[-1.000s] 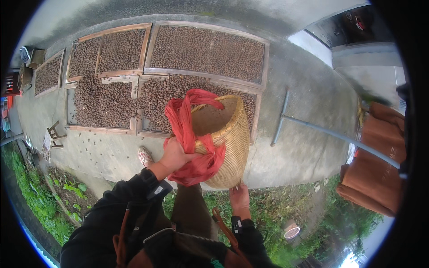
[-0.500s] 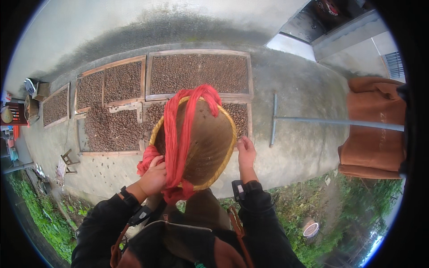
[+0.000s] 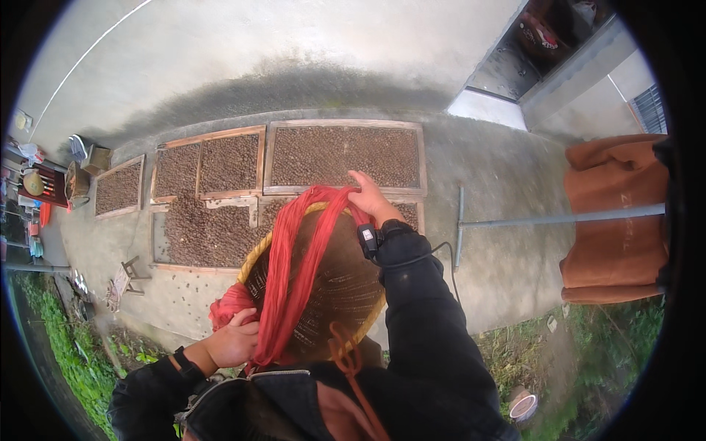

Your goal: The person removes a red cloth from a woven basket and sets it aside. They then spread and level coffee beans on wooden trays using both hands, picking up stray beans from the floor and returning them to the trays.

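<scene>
Woven basket [image 3: 331, 290] is held with its red cloth gripped by the left hand [image 3: 232, 342] at its left rim. Right hand [image 3: 373, 202] is placed at its far rim, closure not discernible; beyond it, a wooden frame [image 3: 346, 123] is noted.

From the wearer's head, the left-hand fisheye looks steeply down and slightly forward: black-sleeved arms [image 3: 434, 323] and an oval woven bamboo basket [image 3: 334, 279] loom close, while the grey concrete floor [image 3: 507, 283] and pale plaster wall [image 3: 257, 44] lie farther off.
</scene>
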`<state>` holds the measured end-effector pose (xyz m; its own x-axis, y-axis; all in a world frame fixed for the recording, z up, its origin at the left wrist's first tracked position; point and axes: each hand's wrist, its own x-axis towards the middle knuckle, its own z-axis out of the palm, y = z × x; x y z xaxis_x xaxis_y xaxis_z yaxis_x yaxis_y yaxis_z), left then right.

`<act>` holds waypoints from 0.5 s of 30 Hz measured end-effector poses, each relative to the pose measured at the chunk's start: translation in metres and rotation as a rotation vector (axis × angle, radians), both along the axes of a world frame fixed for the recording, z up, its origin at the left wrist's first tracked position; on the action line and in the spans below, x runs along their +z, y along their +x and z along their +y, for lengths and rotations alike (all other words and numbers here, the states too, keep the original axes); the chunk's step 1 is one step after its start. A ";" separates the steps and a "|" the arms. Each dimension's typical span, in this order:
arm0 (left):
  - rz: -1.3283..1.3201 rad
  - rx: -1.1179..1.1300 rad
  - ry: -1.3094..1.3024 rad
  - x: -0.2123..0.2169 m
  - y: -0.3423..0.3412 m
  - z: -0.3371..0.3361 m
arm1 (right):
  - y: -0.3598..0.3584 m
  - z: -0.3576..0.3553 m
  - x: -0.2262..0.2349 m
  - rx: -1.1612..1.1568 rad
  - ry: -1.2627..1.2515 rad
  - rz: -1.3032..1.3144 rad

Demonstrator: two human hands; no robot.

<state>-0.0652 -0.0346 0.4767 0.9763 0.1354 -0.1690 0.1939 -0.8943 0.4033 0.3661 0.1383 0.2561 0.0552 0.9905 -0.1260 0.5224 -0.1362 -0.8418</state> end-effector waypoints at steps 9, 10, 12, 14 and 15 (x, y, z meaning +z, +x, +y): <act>-0.008 0.119 -0.024 0.006 -0.016 -0.017 | -0.004 -0.015 -0.005 -0.092 -0.540 0.820; -0.022 0.151 -0.045 0.003 -0.019 -0.019 | 0.001 -0.018 -0.003 -0.106 -0.498 0.743; -0.053 0.212 -0.071 -0.004 -0.025 -0.022 | 0.006 -0.025 0.001 -0.110 -0.567 0.931; -0.018 0.262 -0.076 -0.010 -0.029 -0.025 | 0.010 -0.035 0.007 -0.191 -0.683 1.100; -0.014 0.292 -0.082 -0.012 -0.030 -0.028 | 0.009 -0.041 0.010 -0.211 -0.726 1.111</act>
<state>-0.0956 -0.0625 0.4647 0.9002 0.3975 -0.1780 0.4323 -0.7656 0.4764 0.3751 0.0969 0.2664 -0.2764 0.6664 -0.6925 -0.4711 -0.7220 -0.5067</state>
